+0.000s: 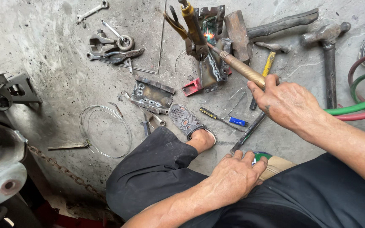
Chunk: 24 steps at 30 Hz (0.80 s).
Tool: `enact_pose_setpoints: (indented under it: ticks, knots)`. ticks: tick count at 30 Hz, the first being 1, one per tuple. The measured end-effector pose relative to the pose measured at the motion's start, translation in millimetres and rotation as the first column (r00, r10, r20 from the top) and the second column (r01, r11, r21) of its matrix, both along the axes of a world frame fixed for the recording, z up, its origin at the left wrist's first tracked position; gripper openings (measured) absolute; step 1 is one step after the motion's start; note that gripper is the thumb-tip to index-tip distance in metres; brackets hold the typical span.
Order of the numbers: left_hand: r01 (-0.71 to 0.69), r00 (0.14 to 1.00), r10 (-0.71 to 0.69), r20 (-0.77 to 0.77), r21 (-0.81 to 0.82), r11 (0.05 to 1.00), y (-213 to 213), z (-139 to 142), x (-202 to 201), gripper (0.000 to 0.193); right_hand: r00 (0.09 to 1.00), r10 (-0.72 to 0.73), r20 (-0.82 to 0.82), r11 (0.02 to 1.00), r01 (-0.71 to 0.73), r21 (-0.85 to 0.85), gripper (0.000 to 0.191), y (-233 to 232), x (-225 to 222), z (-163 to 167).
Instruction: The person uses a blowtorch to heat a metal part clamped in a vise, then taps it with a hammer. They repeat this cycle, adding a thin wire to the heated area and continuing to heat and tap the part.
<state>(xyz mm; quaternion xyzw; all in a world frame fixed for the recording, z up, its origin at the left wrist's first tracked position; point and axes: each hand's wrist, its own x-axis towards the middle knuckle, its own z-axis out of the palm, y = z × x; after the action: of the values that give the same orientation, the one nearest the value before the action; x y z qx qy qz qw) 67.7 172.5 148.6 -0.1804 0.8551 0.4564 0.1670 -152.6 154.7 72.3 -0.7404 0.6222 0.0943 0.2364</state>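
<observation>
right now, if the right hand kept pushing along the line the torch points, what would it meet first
Likely the small metal bracket standing on the concrete floor: the right hand aims the brass torch up-left, and its head sits right over that piece. Depth is unclear.

A brass-coloured torch [233, 63] is gleaming against the grey floor [55, 55]. Green [362, 103] and red [360, 115] hoses are curling beside black trousers [157, 169]. A grey patterned shoe [185, 120], a yellow handle [268, 64] and a blue lighter [238, 121] are showing nearby.
</observation>
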Motion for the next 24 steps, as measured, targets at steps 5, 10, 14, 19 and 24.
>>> enact_pose_setpoints:
  ticks: [5,10,14,19,24]
  knots:
    - [0.001,1.000,-0.001,0.008,-0.018,1.000,2.5,-2.7,4.4,0.048,1.000,0.005,-0.014,1.000,-0.005,0.000,0.057,2.2,2.0,5.5]
    - [0.002,1.000,-0.002,-0.002,-0.037,0.999,3.1,-2.6,3.9,0.048,1.000,-0.003,-0.020,1.000,0.002,-0.010,0.055,6.0,-1.1,13.0]
    - [0.019,1.000,-0.019,-0.004,-0.053,0.998,3.3,-2.3,2.7,0.047,1.000,-0.008,-0.016,1.000,0.008,-0.006,0.054,7.8,-1.9,16.5]
    - [0.022,1.000,-0.023,-0.012,-0.060,0.998,4.3,-2.8,1.0,0.047,1.000,-0.004,-0.028,1.000,0.004,-0.023,0.054,8.1,-1.8,18.2]
    - [0.020,1.000,-0.021,-0.011,-0.065,0.998,5.0,-2.5,0.6,0.045,1.000,-0.005,-0.028,1.000,0.005,-0.027,0.053,9.6,-0.3,17.0]
